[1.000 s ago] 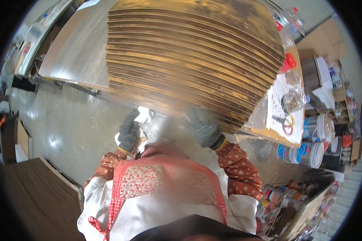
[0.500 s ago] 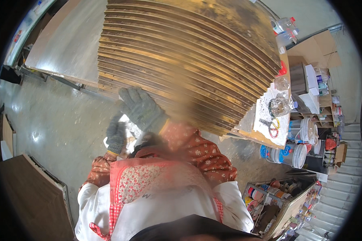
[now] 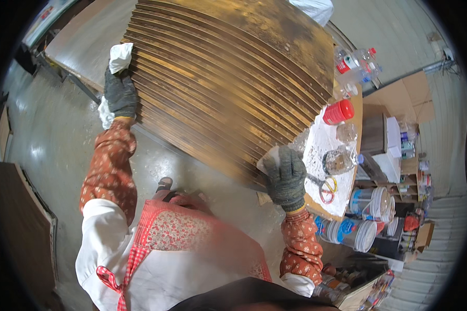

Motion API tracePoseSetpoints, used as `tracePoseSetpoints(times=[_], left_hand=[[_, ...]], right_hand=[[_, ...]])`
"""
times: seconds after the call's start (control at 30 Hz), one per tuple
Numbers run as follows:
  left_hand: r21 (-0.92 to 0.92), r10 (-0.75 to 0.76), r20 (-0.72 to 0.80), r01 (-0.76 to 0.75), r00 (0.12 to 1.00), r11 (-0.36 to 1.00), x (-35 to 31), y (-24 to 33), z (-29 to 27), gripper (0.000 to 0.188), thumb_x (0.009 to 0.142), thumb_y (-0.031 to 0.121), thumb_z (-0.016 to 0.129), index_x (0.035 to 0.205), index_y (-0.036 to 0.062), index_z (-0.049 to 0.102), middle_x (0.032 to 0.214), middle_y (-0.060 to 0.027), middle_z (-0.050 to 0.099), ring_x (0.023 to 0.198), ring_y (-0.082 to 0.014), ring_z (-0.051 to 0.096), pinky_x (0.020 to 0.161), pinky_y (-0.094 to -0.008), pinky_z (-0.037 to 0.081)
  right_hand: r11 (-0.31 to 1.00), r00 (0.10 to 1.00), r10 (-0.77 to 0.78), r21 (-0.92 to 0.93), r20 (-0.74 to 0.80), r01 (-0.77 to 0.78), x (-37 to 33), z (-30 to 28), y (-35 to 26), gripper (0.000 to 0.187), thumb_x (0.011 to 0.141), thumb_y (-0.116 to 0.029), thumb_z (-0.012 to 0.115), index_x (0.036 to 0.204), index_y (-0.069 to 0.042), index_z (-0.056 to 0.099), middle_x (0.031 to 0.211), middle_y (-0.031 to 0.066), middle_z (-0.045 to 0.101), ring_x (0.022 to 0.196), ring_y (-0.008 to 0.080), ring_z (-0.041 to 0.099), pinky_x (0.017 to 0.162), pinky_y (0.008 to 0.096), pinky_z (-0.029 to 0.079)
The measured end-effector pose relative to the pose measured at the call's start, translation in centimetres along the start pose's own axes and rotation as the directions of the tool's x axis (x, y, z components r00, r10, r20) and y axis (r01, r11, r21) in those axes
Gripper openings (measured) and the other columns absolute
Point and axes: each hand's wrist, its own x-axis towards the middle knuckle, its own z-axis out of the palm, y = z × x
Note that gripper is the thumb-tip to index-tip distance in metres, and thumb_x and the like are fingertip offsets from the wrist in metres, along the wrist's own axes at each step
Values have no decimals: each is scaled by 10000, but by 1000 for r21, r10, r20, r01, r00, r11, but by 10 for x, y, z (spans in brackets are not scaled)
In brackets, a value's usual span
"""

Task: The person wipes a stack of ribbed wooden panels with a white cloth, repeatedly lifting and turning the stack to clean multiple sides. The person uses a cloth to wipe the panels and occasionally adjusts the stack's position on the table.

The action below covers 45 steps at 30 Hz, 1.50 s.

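Observation:
A stack of brown, stained wooden panels [image 3: 296,39], stepped edge over edge, fills the table before me. My left hand [image 3: 121,96], in a dark grey knit glove, is at the stack's left side, closed on a crumpled white cloth [image 3: 121,56]. More white cloth shows below that hand, beside the wrist. At the near right corner of the stack, my right hand [image 3: 286,179] wears a similar glove and presses a white wad of cloth [image 3: 268,158] against the panel edges. Its fingertips are partly hidden. A blurred smear crosses the middle of the picture.
Right of the stack, a white-covered table end [image 3: 312,150] holds a red-lidded jar [image 3: 339,112], a clear plastic bottle [image 3: 342,159] and scissors [image 3: 327,189]. More bottles [image 3: 355,65] stand behind. Buckets [image 3: 363,236] sit beside the table. A brown board [image 3: 23,223] stands lower left.
My hands were together near the stack's front left. Now they are wide apart: the left has reached forward with the cloth, the right has moved to the right corner. The view has shifted.

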Motion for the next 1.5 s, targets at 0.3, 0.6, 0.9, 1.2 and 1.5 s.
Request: tracePoseSetpoints(times=[0.3,0.6,0.9,1.2,1.5], left_hand=[[-139,88,-38,-92,995,986,-9,-19,3,371,959,103,512,1321,22,512,1238,-196,622,1160,-332,601,1004,-374,441],[-127,58,-15,-60,998,990,-8,-30,3,472,838,10,551,1308,-3,513,1119,-219,650,922,-366,673,776,-399,527],[-298,48,32,-36,998,954,-12,-35,6,587,821,-71,514,1403,-47,438,1300,-216,588,1184,-306,585,1013,-354,433],[-143,137,-12,-137,991,980,-11,-52,11,383,941,91,540,1299,-43,524,1242,-265,604,1134,-401,593,960,-396,456],[224,-130,9,124,992,967,15,-137,37,474,997,297,505,1373,9,491,1305,-287,557,1200,-425,539,1000,-437,425]], right_hand=[[990,987,-144,-8,-70,143,96,21,-47,169,815,-185,622,964,-121,572,943,111,546,881,300,552,741,443,412],[963,952,-238,-171,-192,206,256,119,-152,321,842,-286,614,1112,-113,597,1121,111,570,998,292,557,882,472,468],[942,940,-328,-108,-95,318,262,124,-142,381,892,-307,513,1219,-124,580,1260,179,543,1168,331,522,1068,529,389],[969,962,215,-160,166,-189,25,23,-27,558,840,-268,624,1366,-144,487,1400,215,415,1248,404,430,1008,536,359],[898,996,85,-432,-12,-82,-49,-39,18,614,905,-361,607,1453,-168,412,1476,257,340,1291,464,398,1042,620,348]])
